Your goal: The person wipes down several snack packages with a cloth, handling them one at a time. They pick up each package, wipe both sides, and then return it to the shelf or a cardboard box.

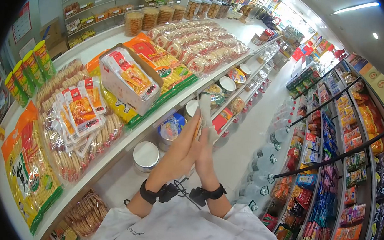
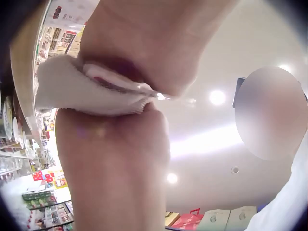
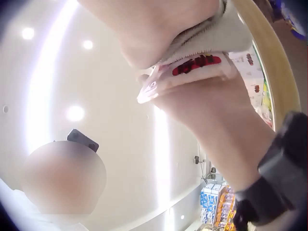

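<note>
Palm to palm, the left hand and right hand press a pale cloth and a small packet between them, fingers extended forward. In the left wrist view the cloth is folded beside the white, clear-edged packet. The right wrist view shows the packet with a red label, flat against one palm, and the ribbed cloth on its other side. Much of both is hidden by the hands. An open carton of packets stands on the counter, left of the hands.
Loose packets lie on bagged round biscuits on the white counter. Green cans stand at the left, and round tubs sit below the counter edge. Large bottles and snack shelves are at the right.
</note>
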`<state>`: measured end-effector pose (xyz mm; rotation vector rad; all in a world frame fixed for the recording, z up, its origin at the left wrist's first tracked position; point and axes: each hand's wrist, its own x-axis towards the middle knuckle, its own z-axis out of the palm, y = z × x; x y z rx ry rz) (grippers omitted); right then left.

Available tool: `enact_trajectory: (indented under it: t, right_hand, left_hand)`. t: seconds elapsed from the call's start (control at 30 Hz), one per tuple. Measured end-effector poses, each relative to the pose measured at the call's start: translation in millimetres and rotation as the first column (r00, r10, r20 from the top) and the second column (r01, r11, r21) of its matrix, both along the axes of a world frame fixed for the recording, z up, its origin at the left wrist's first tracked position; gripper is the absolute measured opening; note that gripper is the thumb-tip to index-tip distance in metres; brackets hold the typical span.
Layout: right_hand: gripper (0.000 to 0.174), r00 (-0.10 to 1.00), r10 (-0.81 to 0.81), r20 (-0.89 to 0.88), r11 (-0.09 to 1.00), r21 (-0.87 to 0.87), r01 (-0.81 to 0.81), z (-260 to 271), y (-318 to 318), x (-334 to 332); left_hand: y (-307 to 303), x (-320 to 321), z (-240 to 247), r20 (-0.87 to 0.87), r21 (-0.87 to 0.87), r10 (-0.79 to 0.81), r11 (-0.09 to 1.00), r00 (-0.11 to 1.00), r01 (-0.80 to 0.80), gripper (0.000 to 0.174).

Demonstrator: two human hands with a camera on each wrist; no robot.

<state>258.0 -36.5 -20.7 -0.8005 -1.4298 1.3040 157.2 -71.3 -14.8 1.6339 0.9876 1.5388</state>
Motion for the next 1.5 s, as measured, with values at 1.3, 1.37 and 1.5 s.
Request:
enact_trajectory:
  t: [1.3,1.37,1.5]
  right_hand:
    - [0.017,0.987,-0.1,0.129,0.99,0.116,0.085,-2.1,-13.3,31.2]
    - [0.017,0.99,-0.138,0.025,0.981,0.141,0.134,-7.4,-14.2,29.5]
    - [0.016,1.0,-0.011,0.024,0.993,0.115,0.008,-13.8,-18.7,25.2]
  left_hand:
    - [-11.0,-20.2,-8.1,0.309,-0.101,0.552,0.828,0.774,-0.551,0.062]
    - [-16.8,-40.1,-11.0,0.267,-0.307,0.289,0.93,0.92,-0.203,0.049]
    - [-28.3,-37.3,-1.3,0.567,-0.311,0.153,0.95,0.81,0.038,0.033]
